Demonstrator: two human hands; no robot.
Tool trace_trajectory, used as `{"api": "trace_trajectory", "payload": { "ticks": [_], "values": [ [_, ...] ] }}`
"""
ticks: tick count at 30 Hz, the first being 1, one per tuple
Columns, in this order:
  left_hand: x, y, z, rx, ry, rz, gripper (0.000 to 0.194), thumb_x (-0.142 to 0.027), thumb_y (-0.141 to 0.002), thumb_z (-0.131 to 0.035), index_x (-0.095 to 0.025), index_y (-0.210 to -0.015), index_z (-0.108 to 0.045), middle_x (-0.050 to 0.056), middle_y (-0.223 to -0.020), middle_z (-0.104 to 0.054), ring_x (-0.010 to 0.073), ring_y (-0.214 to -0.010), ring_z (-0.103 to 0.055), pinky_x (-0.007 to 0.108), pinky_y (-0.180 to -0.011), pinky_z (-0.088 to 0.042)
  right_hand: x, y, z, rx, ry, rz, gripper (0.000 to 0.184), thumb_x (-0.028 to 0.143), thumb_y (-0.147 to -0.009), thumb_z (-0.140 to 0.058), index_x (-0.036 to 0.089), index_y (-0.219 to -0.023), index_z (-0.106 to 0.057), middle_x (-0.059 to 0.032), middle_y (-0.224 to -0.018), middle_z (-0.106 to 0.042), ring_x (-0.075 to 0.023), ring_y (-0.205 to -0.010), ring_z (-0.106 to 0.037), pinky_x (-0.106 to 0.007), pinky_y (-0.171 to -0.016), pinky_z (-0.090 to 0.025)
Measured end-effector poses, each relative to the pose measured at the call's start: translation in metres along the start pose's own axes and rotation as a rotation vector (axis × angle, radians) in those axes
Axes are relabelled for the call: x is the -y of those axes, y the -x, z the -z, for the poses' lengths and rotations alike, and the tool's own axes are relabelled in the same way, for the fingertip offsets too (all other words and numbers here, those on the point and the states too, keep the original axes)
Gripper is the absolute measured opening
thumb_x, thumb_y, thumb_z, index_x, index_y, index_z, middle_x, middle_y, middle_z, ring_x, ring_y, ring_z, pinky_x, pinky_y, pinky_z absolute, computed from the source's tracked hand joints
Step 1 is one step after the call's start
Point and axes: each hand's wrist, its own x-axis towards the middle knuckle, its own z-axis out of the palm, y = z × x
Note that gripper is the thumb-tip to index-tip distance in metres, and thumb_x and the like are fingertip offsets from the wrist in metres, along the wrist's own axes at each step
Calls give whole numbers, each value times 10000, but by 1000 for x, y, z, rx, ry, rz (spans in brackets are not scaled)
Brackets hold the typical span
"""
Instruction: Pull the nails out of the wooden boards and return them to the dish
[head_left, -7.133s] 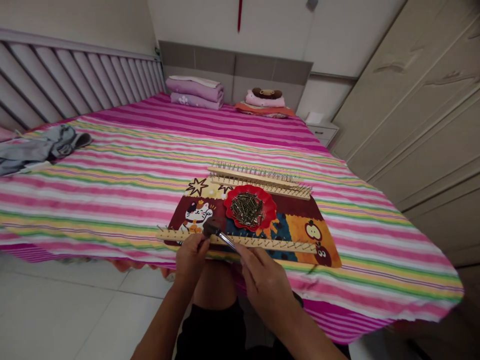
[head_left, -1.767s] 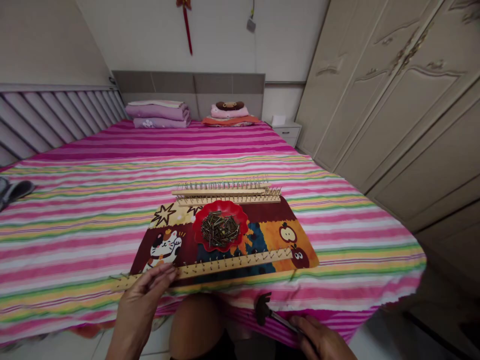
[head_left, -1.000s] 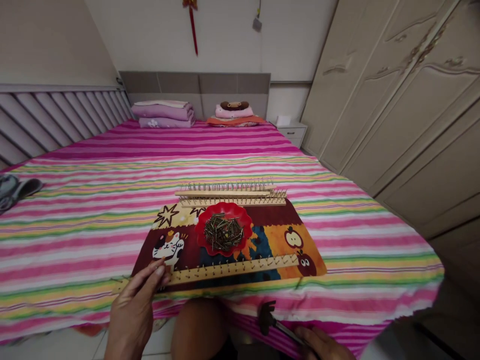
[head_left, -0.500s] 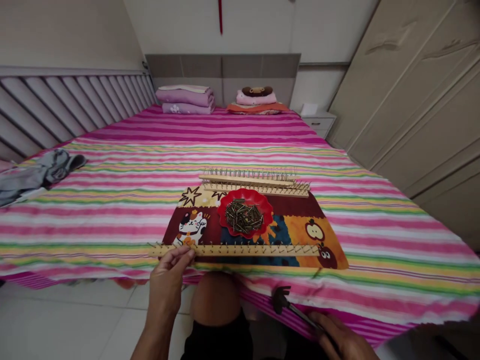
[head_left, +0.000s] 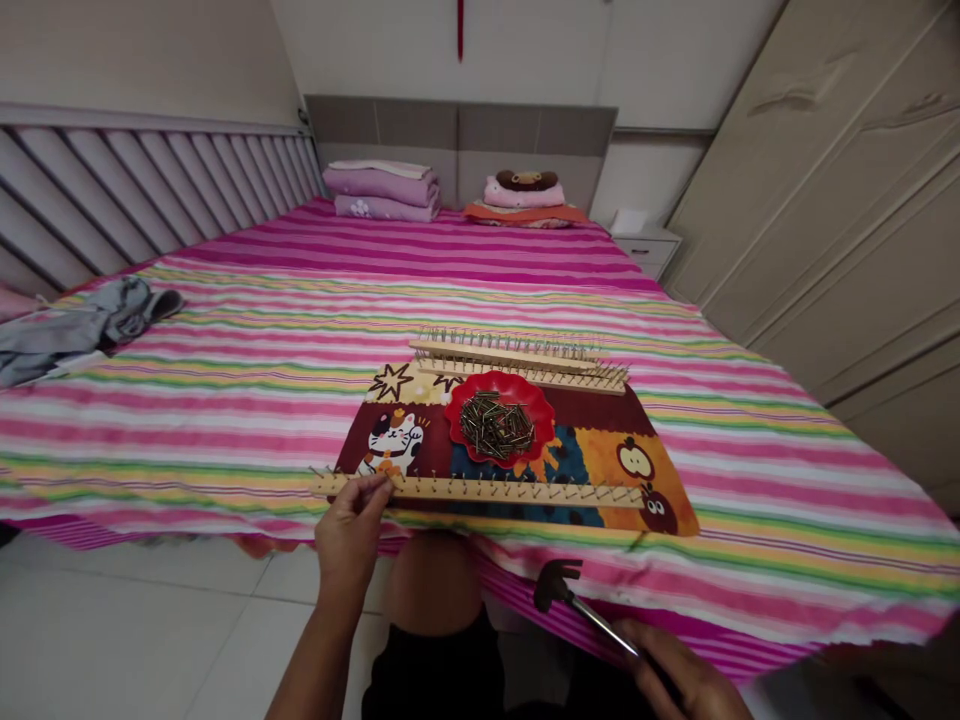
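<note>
The near wooden strip lies with its long axis running left to right in front of the person, across the near part of a patterned mat, its left end reaching past the mat onto the striped cover. A double row of nails stands along it, many of them leaning.

The left hand is the one at the strip, close to its left end; the rest of the length extends to the right of those fingers. Thumb and forefinger come together at the strip, though whether they grip the wood, pinch a nail or merely rest there is too small to tell.

The right hand is wrapped around the handle of a hammer, low and well apart from the strip. The hammer slants away from that hand, its head up and to the left, over the bed's edge. From the left fingertips, the head lies to the right and nearer the body, touching neither strip nor fingers.

Beyond the strip, a red scalloped bowl holds loose nails, and two more nail-studded strips lie behind it.
</note>
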Motion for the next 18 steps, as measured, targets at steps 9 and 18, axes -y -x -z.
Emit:
{"api": "trace_trajectory", "payload": {
  "ticks": [9,18],
  "values": [
    [10,0,-3,55,-35,-60,337,-493,-614,-660,-242,-837,-692,4,-838,-717,170,-805,-645,269,-763,-517,74,-53,18,-64,-147,176,275,243,-911,-508,260,-1166,-610,-46,-997,-730,-150,-889,-705,-182,-738,-569],
    [18,0,-2,85,-77,-169,273,-425,-657,-621,-227,-831,-691,12,-886,-706,162,-862,-631,296,-856,-494,142,-125,-3,-201,-182,271,325,159,-934,-406,197,-1213,-567,-74,-926,-668,-165,-808,-658,-271,-706,-559]
  ]
}}
